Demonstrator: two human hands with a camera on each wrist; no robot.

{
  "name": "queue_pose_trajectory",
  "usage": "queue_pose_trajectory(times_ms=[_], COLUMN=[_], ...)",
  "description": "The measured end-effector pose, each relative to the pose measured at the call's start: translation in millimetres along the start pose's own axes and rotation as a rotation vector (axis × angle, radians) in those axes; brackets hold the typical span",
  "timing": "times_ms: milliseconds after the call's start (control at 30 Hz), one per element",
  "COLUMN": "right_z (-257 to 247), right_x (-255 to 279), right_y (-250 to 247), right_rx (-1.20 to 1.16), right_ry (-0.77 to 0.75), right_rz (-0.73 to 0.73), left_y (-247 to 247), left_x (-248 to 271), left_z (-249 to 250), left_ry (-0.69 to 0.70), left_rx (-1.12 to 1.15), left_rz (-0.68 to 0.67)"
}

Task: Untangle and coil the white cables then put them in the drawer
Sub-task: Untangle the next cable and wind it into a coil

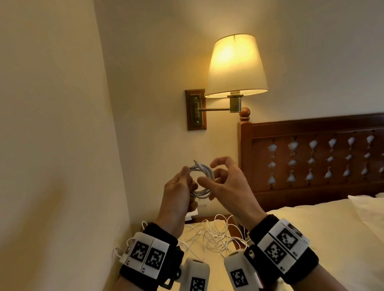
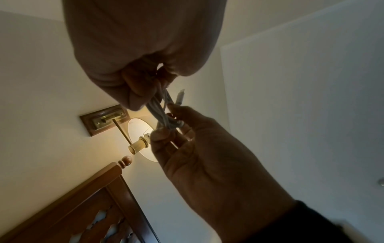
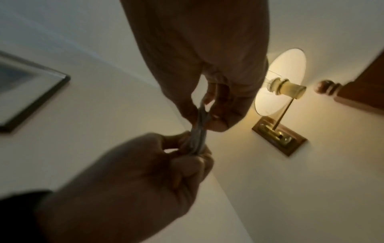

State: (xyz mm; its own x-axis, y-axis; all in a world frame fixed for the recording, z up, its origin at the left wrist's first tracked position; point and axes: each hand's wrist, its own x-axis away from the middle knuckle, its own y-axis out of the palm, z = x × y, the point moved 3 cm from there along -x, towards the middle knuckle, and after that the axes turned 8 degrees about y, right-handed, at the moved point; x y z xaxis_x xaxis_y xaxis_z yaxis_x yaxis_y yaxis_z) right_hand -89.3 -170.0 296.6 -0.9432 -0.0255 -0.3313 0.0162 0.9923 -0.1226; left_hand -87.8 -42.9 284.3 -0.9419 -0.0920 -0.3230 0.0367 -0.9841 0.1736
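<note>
So in the head view both hands are up in front of the wall, working on a coiled white cable [image 1: 202, 179] that's held in the air above the nightstand [image 1: 194, 231]. The left hand [image 1: 178, 192] has its fingers and thumb curled round the left side of the coil, one plug end sticking up past the thumb. The right hand [image 1: 226, 184] sits at the coil's right side with thumb and fingers bent around the loops, though from here I can't say if it really pinches. Down below, a loose tangle of white cables [image 1: 213, 236] is spread on the nightstand between the wrists, and a lit wall lamp [image 1: 234, 66] hangs next to the wooden headboard [image 1: 325, 157] and the bed [image 1: 320, 238]. Left wrist view: the left hand [image 2: 145, 49] clamps the bundle of loops [image 2: 164, 113], and the right hand [image 2: 207, 156] has fingertips on the far end. Right wrist view is blurry, but the right hand [image 3: 197, 57] pinches the strands [image 3: 200, 129] between thumb and fingers while the left hand [image 3: 135, 180] grips them from below; a framed picture [image 3: 27, 95] is on the wall.
</note>
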Motion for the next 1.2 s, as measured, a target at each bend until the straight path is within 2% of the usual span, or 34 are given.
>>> queue_pose_trajectory(times_ms=[100, 167, 267, 367, 467, 567, 633, 733, 800, 867, 1000, 1200], right_z=[-5, -3, 6, 5, 1, 11, 17, 20, 18, 19, 23, 37], right_x=[1, 3, 1, -7, -9, -10, -13, -14, -14, -14, -10, -2], right_y=[2, 5, 6, 1, -8, -13, -13, -12, -14, -14, -14, -7], right_rx=[0.127, 0.167, 0.118, 0.195, 0.202, 0.116, 0.067, -0.154, -0.186, -0.039, 0.324, 0.255], right_ry=[-0.208, -0.283, -0.31, -0.326, -0.353, -0.232, -0.132, 0.065, 0.102, 0.043, -0.119, -0.103], right_rz=[0.106, 0.13, 0.239, 0.306, 0.292, 0.234, 0.058, -0.346, -0.442, -0.415, -0.267, -0.155], left_y=[2, 2, 3, -2, -9, -11, -13, -17, -19, -21, -23, -31], left_x=[2, 0, -1, 2, 2, 0, 1, 2, 1, 0, -3, -10], left_z=[-1, -1, -2, -9, -8, -1, 2, 3, 3, 3, 0, -6], left_ry=[-0.002, 0.008, 0.018, 0.008, -0.003, -0.021, -0.028, -0.033, -0.035, -0.033, 0.007, 0.053], left_rx=[-0.01, -0.018, -0.033, -0.046, -0.01, 0.021, 0.002, -0.073, -0.116, -0.163, -0.276, -0.388], left_rz=[0.007, 0.012, 0.017, 0.031, 0.007, -0.033, -0.059, -0.085, -0.1, -0.11, -0.116, -0.066])
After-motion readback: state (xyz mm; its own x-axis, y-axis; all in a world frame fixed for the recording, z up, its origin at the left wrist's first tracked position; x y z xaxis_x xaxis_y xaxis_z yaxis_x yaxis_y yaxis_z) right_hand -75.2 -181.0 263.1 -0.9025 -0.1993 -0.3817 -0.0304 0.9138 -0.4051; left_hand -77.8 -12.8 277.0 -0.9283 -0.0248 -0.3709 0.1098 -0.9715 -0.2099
